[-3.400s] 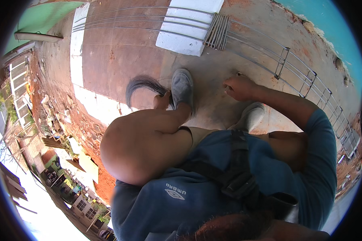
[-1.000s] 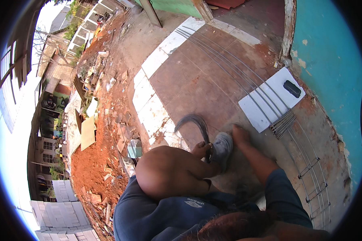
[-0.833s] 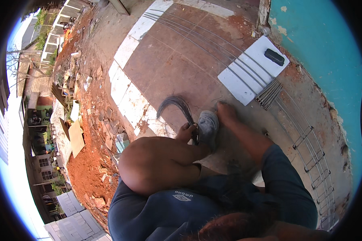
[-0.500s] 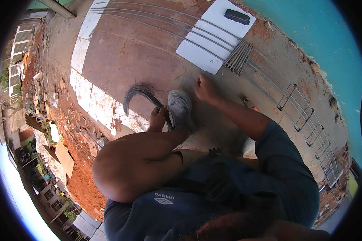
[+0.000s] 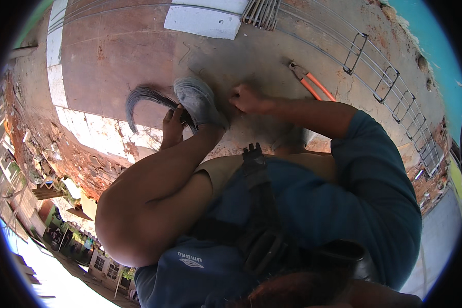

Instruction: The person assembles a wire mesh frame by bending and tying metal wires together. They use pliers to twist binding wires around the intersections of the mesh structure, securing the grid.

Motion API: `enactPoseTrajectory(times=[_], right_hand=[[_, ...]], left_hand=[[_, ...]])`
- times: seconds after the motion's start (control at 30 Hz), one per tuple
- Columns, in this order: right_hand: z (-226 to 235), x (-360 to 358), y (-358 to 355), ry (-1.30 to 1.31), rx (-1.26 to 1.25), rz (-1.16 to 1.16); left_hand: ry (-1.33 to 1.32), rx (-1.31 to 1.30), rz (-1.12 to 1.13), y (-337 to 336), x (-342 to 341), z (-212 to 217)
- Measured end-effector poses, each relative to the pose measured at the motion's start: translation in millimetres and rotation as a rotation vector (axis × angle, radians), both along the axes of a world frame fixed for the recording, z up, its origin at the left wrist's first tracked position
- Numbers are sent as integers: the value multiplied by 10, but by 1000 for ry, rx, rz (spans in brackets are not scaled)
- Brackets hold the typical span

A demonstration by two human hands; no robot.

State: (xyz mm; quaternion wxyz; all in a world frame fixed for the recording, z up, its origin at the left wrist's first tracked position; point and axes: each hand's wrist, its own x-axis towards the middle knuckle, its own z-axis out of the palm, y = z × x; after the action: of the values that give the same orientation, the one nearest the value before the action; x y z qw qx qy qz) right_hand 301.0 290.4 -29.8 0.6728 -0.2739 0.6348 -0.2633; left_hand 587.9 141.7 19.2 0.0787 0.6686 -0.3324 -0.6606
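My left hand [image 5: 173,124] is closed around a curved bundle of thin dark tie wire [image 5: 143,96], beside my left lower leg. The wire arcs away to the left of my grey shoe [image 5: 196,96], and its near end passes behind the ankle. To the right of the shoe, my right hand [image 5: 245,99] is held low over the floor with curled fingers. Whatever is pinched in it is too small or hidden to name. Beyond my right forearm lie cutting pliers with orange handles [image 5: 315,84], jaws pointing away from me.
Long steel bars [image 5: 123,8] run across the far side, over a white board [image 5: 205,19]. A stack of bent metal stirrups [image 5: 262,13] sits by the board. A rebar cage [image 5: 395,92] extends along the right, near a turquoise wall [image 5: 439,46]. Rubble [image 5: 95,172] lies left.
The view has swung, so the floor things appear higher and further left. My right hand has come back nearer my body, and the pliers show from behind my forearm. My left hand keeps the wire.
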Motion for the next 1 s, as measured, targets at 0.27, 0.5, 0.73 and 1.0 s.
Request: enactPoseTrajectory(times=[0.27,0.5,0.73,1.0], right_hand=[[301,260,101,435,-152,290],[336,419,115,546,-152,513],[358,450,144,606,-183,510],[260,572,245,606,-226,473]], left_hand=[[5,38,-58,76,-20,141],[52,3,-26,142,-2,159],[43,3,-3,154,7,152],[28,-6,-38,140,19,122]])
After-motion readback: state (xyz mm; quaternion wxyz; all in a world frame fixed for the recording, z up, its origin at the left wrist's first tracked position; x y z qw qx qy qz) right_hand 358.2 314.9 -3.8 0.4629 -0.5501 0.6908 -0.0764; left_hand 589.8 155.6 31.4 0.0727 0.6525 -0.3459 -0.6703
